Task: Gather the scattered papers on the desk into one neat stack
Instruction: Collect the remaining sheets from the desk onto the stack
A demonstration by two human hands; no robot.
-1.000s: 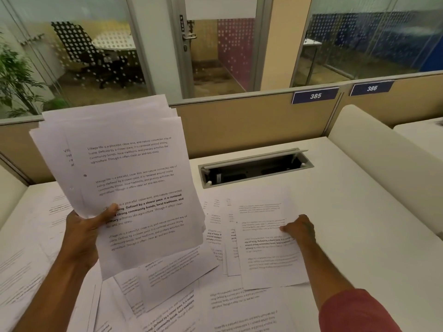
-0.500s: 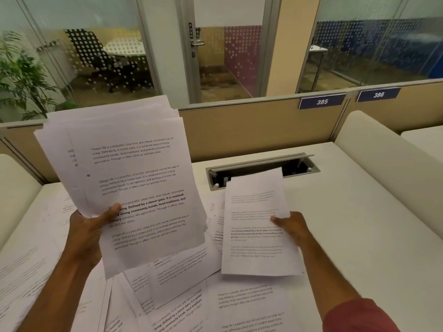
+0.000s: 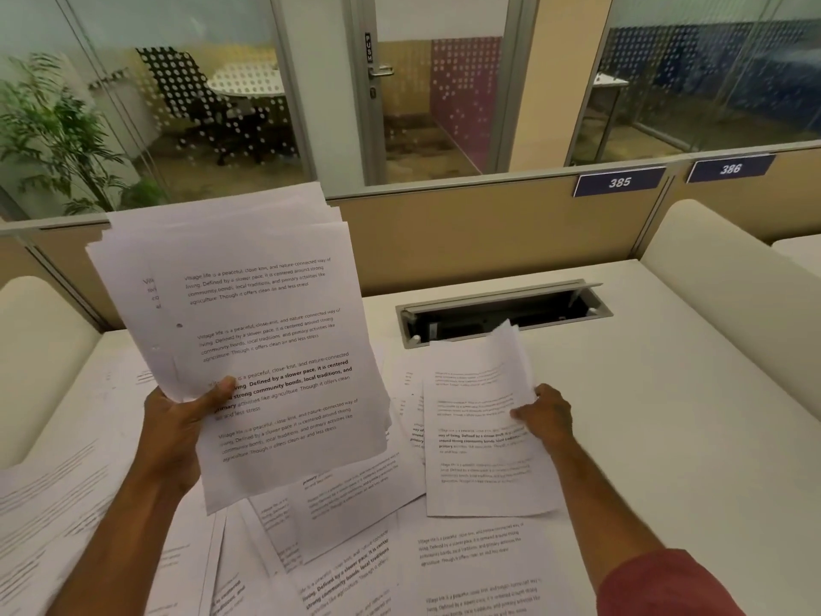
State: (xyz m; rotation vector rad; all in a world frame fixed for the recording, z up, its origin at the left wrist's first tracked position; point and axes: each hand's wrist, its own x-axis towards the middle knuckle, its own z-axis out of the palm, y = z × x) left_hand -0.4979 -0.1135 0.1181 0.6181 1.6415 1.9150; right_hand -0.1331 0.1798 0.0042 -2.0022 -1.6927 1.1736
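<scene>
My left hand (image 3: 182, 429) grips a thick, fanned bundle of printed papers (image 3: 257, 331), held upright above the left part of the white desk (image 3: 666, 415). My right hand (image 3: 548, 415) pinches the right edge of a single printed sheet (image 3: 480, 442), lifted off the desk with its top corner curling. Several more printed sheets lie scattered and overlapping on the desk below and between my arms (image 3: 355, 526), and others lie along the left side (image 3: 53, 504).
An open cable tray slot (image 3: 502, 311) sits in the desk behind the lifted sheet. Padded cream dividers stand at the right (image 3: 733, 277) and the left (image 3: 40, 340). A tan partition with number plates 385 and 386 runs along the back.
My right hand has picked a sheet up from the desk; it is now raised and bent at the top. The bundle in my left hand stays where it was.
</scene>
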